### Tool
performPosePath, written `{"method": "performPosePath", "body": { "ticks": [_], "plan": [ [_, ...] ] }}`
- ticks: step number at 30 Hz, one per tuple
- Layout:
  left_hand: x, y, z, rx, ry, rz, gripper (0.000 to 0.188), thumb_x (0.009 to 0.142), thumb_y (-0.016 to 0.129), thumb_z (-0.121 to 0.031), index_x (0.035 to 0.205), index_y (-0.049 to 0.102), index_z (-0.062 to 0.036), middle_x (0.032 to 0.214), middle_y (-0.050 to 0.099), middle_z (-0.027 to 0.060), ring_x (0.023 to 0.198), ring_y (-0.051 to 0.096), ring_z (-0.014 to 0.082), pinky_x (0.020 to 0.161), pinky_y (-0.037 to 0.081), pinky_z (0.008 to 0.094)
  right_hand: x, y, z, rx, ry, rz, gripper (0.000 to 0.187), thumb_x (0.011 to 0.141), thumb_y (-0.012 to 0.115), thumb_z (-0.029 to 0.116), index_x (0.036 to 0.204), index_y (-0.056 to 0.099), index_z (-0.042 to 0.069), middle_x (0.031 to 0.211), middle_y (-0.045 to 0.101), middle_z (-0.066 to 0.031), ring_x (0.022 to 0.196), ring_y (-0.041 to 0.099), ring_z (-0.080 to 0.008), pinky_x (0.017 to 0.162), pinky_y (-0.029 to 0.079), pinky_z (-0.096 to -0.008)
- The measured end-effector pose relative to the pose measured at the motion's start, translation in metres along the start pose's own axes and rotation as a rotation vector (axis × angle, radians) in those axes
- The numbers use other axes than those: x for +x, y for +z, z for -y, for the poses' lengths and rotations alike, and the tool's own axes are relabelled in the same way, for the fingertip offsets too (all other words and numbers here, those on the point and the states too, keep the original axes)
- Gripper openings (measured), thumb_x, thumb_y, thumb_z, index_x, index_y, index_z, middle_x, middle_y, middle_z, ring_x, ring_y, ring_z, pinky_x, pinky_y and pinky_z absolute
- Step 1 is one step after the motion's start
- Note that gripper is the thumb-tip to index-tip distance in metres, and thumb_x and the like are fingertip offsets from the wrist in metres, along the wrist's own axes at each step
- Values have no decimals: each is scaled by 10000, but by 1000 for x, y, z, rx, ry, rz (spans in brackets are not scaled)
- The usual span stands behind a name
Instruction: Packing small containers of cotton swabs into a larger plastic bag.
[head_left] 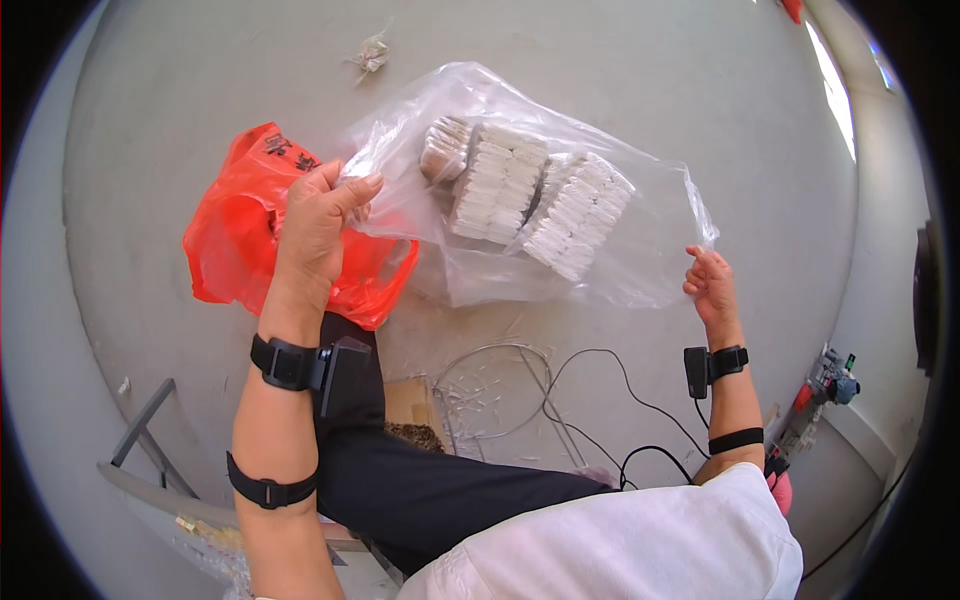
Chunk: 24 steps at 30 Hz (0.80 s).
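Observation:
A large clear plastic bag [655,235] is stretched out between my two hands over the grey floor. My left hand [325,205] is closed on one side of it, thumb pressed against the fingers. At the opposite corner my right hand [711,280] pinches the plastic. Inside or beneath the film lie white bundles of thin pieces [500,185], with another such stack [578,215] to the right. A smaller bundle with a brownish end [446,150] sits at their left. Next to my left hand is a crumpled red plastic bag [235,225], partly hidden by that hand.
A tangle of white strips [371,54] lies on the floor ahead. Below the bag are a wire hoop [490,348], scattered white slivers, black cables [625,375] and a cardboard box [408,402]. A grey metal frame [150,425] stands left; tools [830,378] lie right.

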<state>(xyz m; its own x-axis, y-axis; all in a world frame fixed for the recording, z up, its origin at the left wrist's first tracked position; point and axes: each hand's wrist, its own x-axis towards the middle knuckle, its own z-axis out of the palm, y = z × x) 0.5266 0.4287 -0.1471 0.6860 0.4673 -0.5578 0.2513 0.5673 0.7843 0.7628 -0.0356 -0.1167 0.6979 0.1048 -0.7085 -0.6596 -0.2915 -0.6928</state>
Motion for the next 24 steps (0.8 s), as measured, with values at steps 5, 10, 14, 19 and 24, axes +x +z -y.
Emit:
{"method": "performPosePath", "body": {
  "ticks": [5, 10, 14, 19, 24],
  "plan": [
    [-45, -9, -32, -11, 12, 41, 108, 834, 708, -97, 867, 640, -21, 697, 590, -9, 600, 512, 60, 589, 398, 221, -3, 69, 10, -959, -925, -458, 293, 861, 690, 129, 1098, 593, -13, 917, 591, -63, 831, 570, -212, 742, 481, -324],
    [-95, -3, -66, -23, 66, 128, 173, 848, 691, -151, 874, 610, 0, 690, 582, 9, 597, 520, 77, 606, 419, 236, 4, 173, -12, -1256, -1108, 384, 397, 763, 704, 43, 1143, 593, 9, 1200, 578, -162, 1121, 550, -340, 973, 443, -421],
    [-119, 0, -88, -100, 277, 201, 308, 877, 667, -249, 977, 540, 13, 689, 531, 35, 609, 517, 124, 703, 441, 287, 63, 238, -56, -1234, -1052, 481, 339, 796, 686, 90, 1111, 593, 8, 1193, 597, -170, 1159, 533, -364, 968, 442, -429],
    [-168, -12, -124, 74, 409, 109, 425, 868, 704, -361, 1007, 470, -35, 779, 523, 64, 728, 571, 165, 893, 466, 349, 116, 334, -102, -1195, -771, 576, 333, 815, 646, 173, 1110, 623, 20, 1136, 614, -203, 1076, 575, -363, 956, 454, -435],
    [-155, -26, -113, 30, 461, 316, 606, 827, 724, -423, 1173, 434, -19, 1082, 552, 160, 1122, 556, 281, 1059, 402, 460, 123, 368, -103, -1151, -732, 550, 336, 819, 642, 165, 1121, 618, 21, 1143, 613, -204, 1083, 572, -364, 956, 453, -433]
  ]
}}
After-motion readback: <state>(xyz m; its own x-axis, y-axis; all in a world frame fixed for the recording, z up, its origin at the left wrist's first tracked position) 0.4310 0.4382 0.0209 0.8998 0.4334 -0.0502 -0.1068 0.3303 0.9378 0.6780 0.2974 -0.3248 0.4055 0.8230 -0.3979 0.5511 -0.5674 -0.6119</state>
